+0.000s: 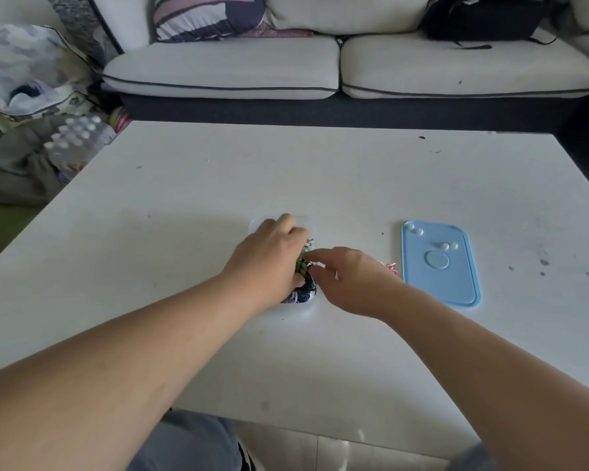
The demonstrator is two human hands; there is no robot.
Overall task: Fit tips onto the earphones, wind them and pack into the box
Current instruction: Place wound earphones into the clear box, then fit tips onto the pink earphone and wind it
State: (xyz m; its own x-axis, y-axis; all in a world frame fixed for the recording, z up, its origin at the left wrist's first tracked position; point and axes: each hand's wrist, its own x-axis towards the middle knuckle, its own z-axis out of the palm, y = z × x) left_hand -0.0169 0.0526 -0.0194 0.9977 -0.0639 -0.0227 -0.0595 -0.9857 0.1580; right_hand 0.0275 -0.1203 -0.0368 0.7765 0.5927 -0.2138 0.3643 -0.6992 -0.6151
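Hands on earphones point(301, 263) in the clear box point(306, 309).
We find the left hand point(272, 253) curled round them; the right hand point(351, 280), fingers straight, touches them from 3 o'clock. Blue lid point(456, 287) with white tips point(415, 230): farther at 3 o'clock.

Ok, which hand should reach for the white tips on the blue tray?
Probably right: the right hand sits nearer the blue tray, while the left hand holds earphones in the clear box.
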